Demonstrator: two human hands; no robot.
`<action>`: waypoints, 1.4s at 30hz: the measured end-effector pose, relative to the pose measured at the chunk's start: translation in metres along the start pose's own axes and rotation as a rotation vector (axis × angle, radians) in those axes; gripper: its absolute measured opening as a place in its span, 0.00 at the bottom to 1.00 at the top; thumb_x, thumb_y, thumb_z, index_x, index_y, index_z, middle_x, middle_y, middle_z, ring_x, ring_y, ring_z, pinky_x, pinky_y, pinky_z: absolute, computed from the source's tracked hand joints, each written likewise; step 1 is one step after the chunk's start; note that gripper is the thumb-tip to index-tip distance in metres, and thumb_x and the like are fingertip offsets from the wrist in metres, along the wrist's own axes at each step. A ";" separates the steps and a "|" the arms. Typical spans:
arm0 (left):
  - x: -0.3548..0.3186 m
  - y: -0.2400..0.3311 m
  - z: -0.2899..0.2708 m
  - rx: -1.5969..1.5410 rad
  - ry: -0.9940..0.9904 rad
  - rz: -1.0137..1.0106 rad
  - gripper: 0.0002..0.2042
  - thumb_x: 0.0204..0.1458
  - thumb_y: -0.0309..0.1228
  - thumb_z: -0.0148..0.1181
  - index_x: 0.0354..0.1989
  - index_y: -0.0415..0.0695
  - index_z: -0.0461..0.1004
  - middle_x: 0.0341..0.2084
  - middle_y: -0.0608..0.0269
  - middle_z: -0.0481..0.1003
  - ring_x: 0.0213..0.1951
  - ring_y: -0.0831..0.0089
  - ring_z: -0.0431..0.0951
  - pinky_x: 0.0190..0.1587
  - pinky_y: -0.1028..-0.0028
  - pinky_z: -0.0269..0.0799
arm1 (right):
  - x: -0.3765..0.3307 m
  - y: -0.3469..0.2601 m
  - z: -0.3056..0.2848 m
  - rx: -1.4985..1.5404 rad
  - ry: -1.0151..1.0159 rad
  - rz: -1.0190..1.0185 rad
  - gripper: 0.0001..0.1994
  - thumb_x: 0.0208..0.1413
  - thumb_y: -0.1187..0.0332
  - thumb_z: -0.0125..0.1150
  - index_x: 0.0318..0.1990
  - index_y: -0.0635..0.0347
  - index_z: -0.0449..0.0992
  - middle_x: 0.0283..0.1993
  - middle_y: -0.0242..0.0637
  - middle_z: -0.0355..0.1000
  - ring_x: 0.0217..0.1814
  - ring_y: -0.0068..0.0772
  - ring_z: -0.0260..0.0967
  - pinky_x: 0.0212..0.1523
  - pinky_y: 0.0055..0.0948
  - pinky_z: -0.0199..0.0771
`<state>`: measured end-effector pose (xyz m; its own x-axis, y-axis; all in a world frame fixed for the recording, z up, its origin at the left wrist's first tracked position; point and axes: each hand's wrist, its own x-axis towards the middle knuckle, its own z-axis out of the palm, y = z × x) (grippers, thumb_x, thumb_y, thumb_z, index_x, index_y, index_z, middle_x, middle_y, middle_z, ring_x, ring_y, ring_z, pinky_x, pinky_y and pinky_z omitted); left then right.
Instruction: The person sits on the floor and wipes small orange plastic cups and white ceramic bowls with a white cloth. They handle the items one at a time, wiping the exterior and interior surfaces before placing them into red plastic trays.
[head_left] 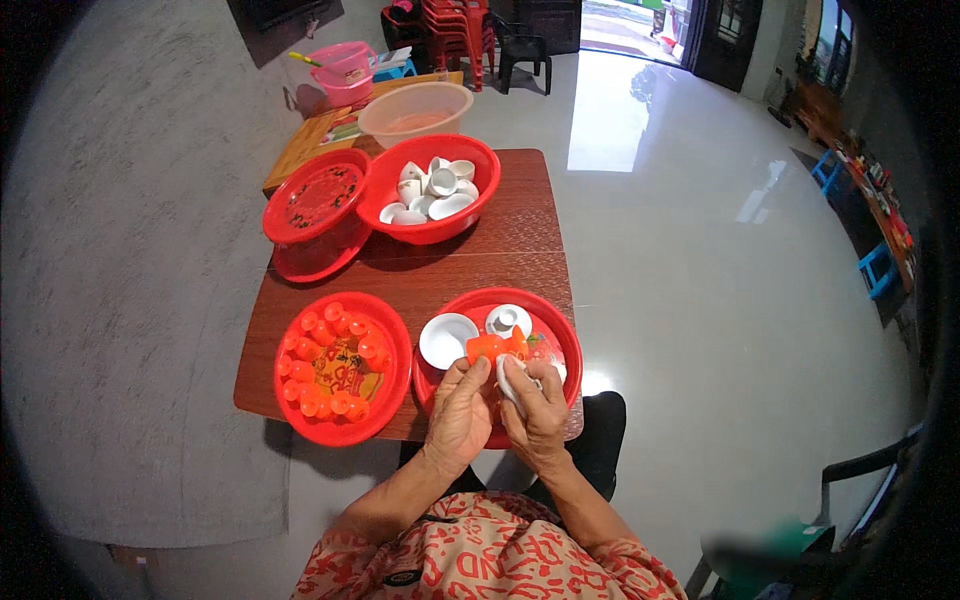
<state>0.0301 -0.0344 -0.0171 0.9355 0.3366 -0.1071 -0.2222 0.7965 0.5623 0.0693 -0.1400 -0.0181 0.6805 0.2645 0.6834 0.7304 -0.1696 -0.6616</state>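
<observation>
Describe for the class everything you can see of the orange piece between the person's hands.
The orange piece is small, bright and smooth, and looks like plastic. A broad body lies toward the left; it seems to narrow, then flare at the right end. It lies sideways above the red tray. The left hand grips it, while the right hand holds what looks like a white cloth close against it. Its underside is hidden.
</observation>
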 end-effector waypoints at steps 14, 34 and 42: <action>-0.004 0.005 0.002 -0.051 0.018 -0.093 0.09 0.59 0.30 0.50 0.46 0.44 0.69 0.45 0.63 0.72 0.48 0.73 0.71 0.54 0.71 0.66 | -0.002 -0.003 -0.003 -0.084 -0.052 -0.078 0.25 0.37 0.79 0.65 0.49 0.57 0.74 0.40 0.42 0.64 0.40 0.40 0.65 0.38 0.32 0.67; -0.007 0.021 0.004 -0.073 -0.118 -0.195 0.10 0.59 0.31 0.48 0.47 0.42 0.68 0.44 0.63 0.72 0.48 0.72 0.71 0.55 0.68 0.66 | -0.015 -0.001 -0.013 0.468 -0.042 0.396 0.14 0.43 0.80 0.64 0.41 0.62 0.74 0.39 0.37 0.67 0.41 0.29 0.66 0.43 0.25 0.66; -0.007 0.025 -0.006 -0.019 -0.225 -0.304 0.12 0.58 0.30 0.49 0.48 0.40 0.66 0.45 0.60 0.72 0.49 0.71 0.72 0.53 0.67 0.68 | 0.007 0.004 -0.031 0.747 -0.065 0.626 0.14 0.50 0.75 0.58 0.46 0.64 0.74 0.45 0.37 0.68 0.50 0.30 0.66 0.49 0.27 0.66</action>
<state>0.0167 -0.0137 -0.0066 0.9960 -0.0333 -0.0829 0.0715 0.8531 0.5169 0.0787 -0.1686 -0.0068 0.9115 0.3872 0.1385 -0.0028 0.3425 -0.9395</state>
